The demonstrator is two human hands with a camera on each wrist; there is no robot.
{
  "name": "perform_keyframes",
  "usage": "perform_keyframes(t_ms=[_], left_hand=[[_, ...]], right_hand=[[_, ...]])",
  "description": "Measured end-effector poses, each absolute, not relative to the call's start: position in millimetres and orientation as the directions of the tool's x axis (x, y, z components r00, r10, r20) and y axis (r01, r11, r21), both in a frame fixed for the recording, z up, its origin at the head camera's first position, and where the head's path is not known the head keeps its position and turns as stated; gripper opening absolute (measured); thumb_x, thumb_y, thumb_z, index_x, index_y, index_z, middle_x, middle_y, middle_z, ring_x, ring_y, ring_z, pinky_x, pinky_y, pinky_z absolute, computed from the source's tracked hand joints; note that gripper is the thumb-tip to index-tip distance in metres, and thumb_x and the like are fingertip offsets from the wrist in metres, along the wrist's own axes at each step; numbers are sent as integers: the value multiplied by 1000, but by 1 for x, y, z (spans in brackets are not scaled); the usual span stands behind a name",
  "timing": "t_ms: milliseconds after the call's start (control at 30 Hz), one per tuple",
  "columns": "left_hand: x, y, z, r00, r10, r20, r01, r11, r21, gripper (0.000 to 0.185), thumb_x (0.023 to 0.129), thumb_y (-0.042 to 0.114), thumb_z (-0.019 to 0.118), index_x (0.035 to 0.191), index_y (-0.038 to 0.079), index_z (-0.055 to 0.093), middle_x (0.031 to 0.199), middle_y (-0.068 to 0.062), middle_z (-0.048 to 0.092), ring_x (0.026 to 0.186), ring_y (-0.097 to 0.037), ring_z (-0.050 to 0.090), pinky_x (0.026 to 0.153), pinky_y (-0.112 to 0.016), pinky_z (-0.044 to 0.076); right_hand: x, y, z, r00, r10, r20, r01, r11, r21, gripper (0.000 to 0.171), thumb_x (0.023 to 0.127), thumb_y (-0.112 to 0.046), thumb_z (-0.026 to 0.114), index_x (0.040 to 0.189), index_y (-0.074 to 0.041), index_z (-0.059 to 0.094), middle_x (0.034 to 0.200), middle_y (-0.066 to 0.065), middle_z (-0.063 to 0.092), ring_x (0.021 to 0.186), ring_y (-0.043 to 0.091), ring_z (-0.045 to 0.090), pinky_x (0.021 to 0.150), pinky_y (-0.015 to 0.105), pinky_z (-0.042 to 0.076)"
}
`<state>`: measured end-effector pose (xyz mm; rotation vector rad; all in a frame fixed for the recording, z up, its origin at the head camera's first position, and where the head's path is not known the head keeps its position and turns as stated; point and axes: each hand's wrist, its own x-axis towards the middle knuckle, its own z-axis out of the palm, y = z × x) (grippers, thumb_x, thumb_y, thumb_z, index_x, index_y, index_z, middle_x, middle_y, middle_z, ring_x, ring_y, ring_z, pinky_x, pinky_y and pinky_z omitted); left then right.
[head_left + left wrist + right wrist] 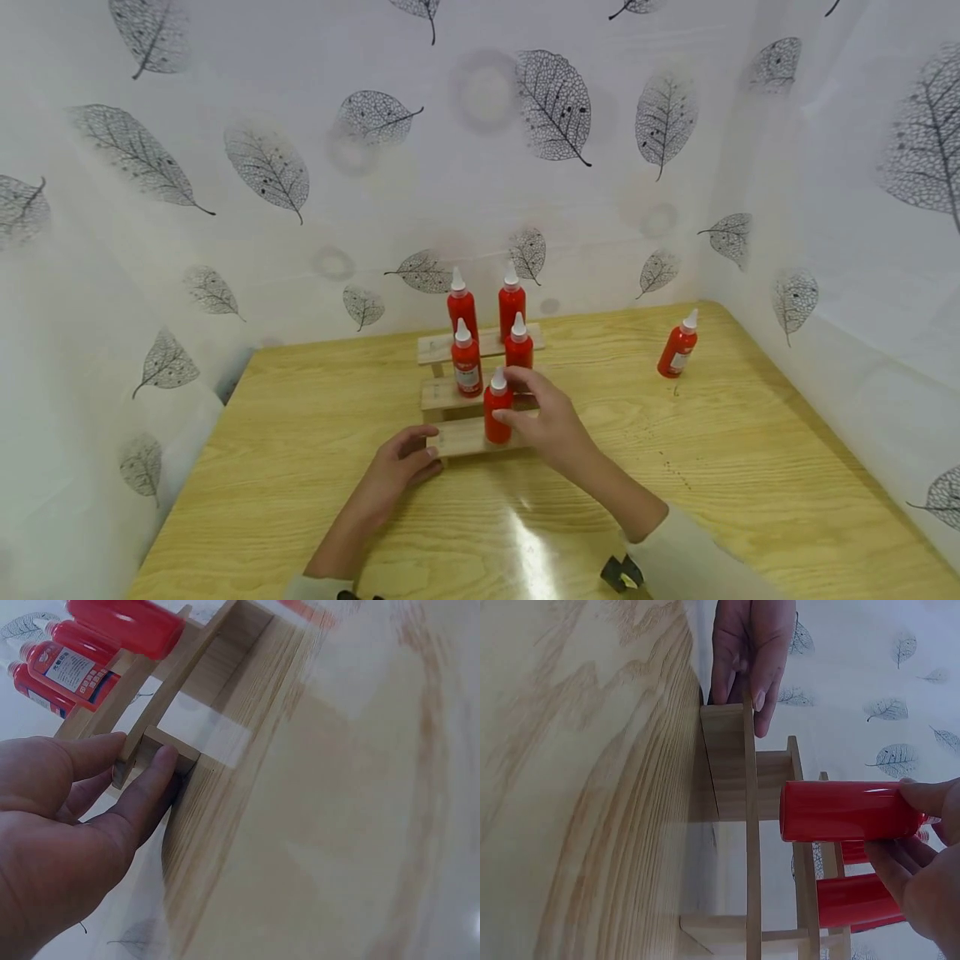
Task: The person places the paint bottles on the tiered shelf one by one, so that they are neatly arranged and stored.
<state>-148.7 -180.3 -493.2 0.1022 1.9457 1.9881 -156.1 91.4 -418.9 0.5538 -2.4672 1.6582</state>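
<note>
A three-step wooden rack (457,437) stands mid-table. Two red squeeze bottles with white nozzles (462,307) stand on its top step and two more (467,363) on the middle step. My right hand (513,417) grips another red bottle (497,417) upright at the lowest step; in the right wrist view this bottle (840,811) has its base close above the step board, and contact is unclear. My left hand (423,450) pinches the left end of the lowest step, thumb and fingers (150,787) against the rack (225,667).
One more red bottle (678,348) stands alone on the wooden table (300,467) at the right rear. White leaf-print sheets (525,167) wall the table in at the back and on both sides.
</note>
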Motion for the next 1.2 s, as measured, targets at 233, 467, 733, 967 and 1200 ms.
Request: perform_keyframes(t_ms=[233,467,733,967,1200], left_hand=[[-150,-180,-494,-936,285,-207,-212,14,977,43,102,14,61,140,-1,48,130,-20,48,114,-24,63,101,-36,59],[-150,-179,-494,-931,287,-226,-231,15,973,44,101,15,62,141,1,49,134,-21,48,117,-26,62,102,-36,58],[-150,-180,-493,-933,280,-227,-234,11,972,43,101,13,62,140,0,49,134,-21,48,117,-25,62,103,-37,58],[-149,-178,-493,-936,270,-226,-235,0,972,42,101,12,61,140,-1,49,133,-21,48,114,-24,62,102,-37,58],[-149,-179,-492,-935,268,-233,-244,-7,970,42,101,13,62,139,-1,49,131,-20,48,112,-25,64,102,-37,58]], right_hand=[[-159,68,-422,-885,-289,365,-452,343,-824,51,89,-9,77,136,-11,55,133,4,62,120,21,60,101,41,58],[-159,58,-426,-864,-326,384,-491,371,-789,54,89,-7,77,137,-10,52,134,7,60,122,25,60,103,46,57],[-160,54,-429,-887,-312,340,-440,345,-829,53,91,-8,75,139,-12,51,137,5,57,123,23,59,105,45,56],[-157,62,-422,-916,-309,257,-374,418,-828,58,93,-20,75,144,-19,48,143,-1,54,131,23,54,109,45,53],[-154,105,-421,-912,-206,355,-409,385,-827,51,99,-29,68,144,-14,49,138,5,58,126,29,58,107,51,54]])
